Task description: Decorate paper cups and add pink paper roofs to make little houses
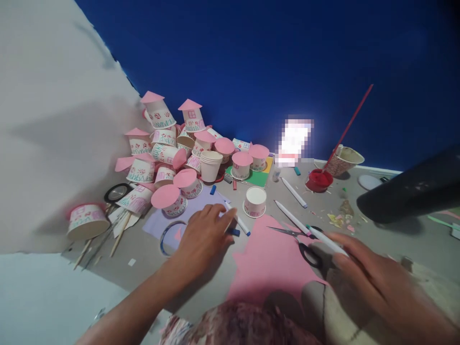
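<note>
My left hand reaches over the table with thumb and index finger apart. Its index fingertip overlaps a white marker with a blue tip, and a small blue marker cap sits by the thumb. My right hand grips another white marker with a green tip between thumb and fingers. Under that marker are black-handled scissors, partly on a sheet of pink paper. An upside-down paper cup with pink drawing stands beyond the pink sheet.
Paper-cup houses with pink roofs are heaped at the left. A stack of plain cups, a tape roll and purple paper are nearby. Right of centre are a red pot with a stick and a dark cylinder.
</note>
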`<state>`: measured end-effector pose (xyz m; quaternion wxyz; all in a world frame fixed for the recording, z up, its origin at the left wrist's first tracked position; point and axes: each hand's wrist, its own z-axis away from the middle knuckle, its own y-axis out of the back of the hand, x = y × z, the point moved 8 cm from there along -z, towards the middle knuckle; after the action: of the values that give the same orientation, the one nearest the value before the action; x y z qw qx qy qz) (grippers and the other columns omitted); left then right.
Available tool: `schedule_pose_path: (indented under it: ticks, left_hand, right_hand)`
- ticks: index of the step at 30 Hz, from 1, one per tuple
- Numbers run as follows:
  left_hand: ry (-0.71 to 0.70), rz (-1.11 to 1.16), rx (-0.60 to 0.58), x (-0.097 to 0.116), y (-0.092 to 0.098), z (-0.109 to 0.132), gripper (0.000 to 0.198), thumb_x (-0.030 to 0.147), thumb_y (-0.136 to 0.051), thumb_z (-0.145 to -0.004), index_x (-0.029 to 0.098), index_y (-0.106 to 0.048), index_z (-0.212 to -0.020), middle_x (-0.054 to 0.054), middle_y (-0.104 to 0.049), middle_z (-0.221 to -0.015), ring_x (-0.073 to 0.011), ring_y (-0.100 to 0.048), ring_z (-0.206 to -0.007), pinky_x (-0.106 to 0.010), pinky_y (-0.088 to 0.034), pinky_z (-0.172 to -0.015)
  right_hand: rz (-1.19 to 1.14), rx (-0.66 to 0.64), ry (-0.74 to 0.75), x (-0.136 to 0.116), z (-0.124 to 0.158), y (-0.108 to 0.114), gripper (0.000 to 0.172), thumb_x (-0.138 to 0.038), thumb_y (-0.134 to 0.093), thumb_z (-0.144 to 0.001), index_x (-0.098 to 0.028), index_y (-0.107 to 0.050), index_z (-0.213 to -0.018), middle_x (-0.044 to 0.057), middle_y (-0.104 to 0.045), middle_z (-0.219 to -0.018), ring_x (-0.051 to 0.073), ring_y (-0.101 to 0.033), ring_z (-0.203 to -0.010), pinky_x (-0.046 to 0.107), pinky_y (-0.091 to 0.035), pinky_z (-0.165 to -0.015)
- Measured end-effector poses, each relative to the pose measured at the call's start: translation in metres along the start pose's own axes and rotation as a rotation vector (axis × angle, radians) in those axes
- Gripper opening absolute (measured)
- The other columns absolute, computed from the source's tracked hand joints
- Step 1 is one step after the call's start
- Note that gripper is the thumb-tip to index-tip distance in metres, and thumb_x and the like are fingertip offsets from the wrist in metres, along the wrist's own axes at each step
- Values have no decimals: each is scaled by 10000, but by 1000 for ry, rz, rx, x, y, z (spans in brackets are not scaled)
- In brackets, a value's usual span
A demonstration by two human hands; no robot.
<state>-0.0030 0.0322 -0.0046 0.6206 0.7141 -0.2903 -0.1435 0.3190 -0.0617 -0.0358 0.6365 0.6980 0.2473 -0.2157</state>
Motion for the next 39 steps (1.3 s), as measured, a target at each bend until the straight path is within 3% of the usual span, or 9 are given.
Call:
schedule_pose_path:
  ticks: [2, 4, 8, 13, 21, 26, 32, 36, 39]
  left_hand:
    - [-27, 49, 147, 10, 3, -8, 447, 197, -608, -972, 232, -551, -1415, -159, -654, -1381, -355, -631, -1261, -525, -553, -993]
    - [-130, 110, 220, 25, 2, -15, 509, 185, -573, -993, 217, -468, -1489, -179, -589, -1492, -338, -545, -1417, -527, -495, -1121]
    - [-250, 143, 89, 43, -21, -34, 710, 235, -665, -957, 176, -334, -1582, -225, -529, -1574, -366, -434, -1535, -559, -418, -1192]
    - [-150, 76, 62, 35, -36, -63, 868, 226, -796, -855, 184, -314, -1575, -248, -473, -1621, -387, -363, -1577, -601, -295, -1238]
    - [-55, 44, 212, 13, -34, -90, 803, 74, -747, -817, 178, -376, -1522, -226, -555, -1487, -382, -524, -1431, -597, -402, -1156]
    - [-31, 423, 309, 8, -7, -82, 773, 107, -721, -805, 269, -427, -1501, -153, -467, -1491, -342, -466, -1466, -545, -457, -1171]
    - [49, 927, 156, 18, -7, -63, 782, 253, -750, -829, 303, -381, -1516, -141, -503, -1512, -328, -544, -1404, -527, -529, -1115]
    - [70, 997, 171, 13, -16, -55, 695, 184, -684, -808, 266, -438, -1453, -140, -517, -1496, -312, -543, -1408, -526, -498, -1149]
    - [70, 942, 219, 9, -16, -52, 673, 136, -651, -779, 270, -480, -1416, -121, -511, -1462, -297, -555, -1378, -496, -515, -1127]
  right_hand:
    - [-86, -35, -47, -14, -9, -7, 461, -396, -539, -996, -417, -594, -1453, 66, -791, -1255, 330, -795, -911, 413, -606, -702]
    - [-189, -44, -99, -20, -14, -8, 429, -443, -542, -1004, -388, -636, -1419, 73, -775, -1277, 297, -785, -876, 396, -609, -693]
    - [-361, 9, -193, -19, -24, 4, 412, -551, -633, -955, -339, -739, -1292, 55, -776, -847, 225, -667, -631, 339, -516, -544]
    - [-613, 7, -348, -10, -35, 0, 539, -561, -749, -882, -267, -733, -1333, 48, -733, -773, 134, -501, -527, 272, -375, -462]
    - [-916, 5, -425, 0, -37, -6, 555, -502, -875, -783, -213, -782, -1248, 70, -726, -836, 100, -484, -539, 250, -378, -471]
    - [-1014, -41, -352, -22, -41, 6, 555, -425, -900, -766, -241, -769, -1273, 99, -753, -993, 113, -521, -595, 258, -429, -493]
    - [-1100, 36, -103, -74, -61, 34, 440, -486, -879, -793, -250, -809, -1157, 68, -766, -843, 135, -493, -562, 292, -430, -492]
    - [-1187, -16, -14, -96, -74, 19, 481, -572, -879, -763, -240, -820, -1105, 63, -770, -771, 132, -493, -507, 291, -396, -459]
    - [-1220, 58, -99, -84, -81, -2, 378, -542, -848, -808, -208, -811, -981, 31, -709, -645, 106, -441, -472, 258, -332, -436]
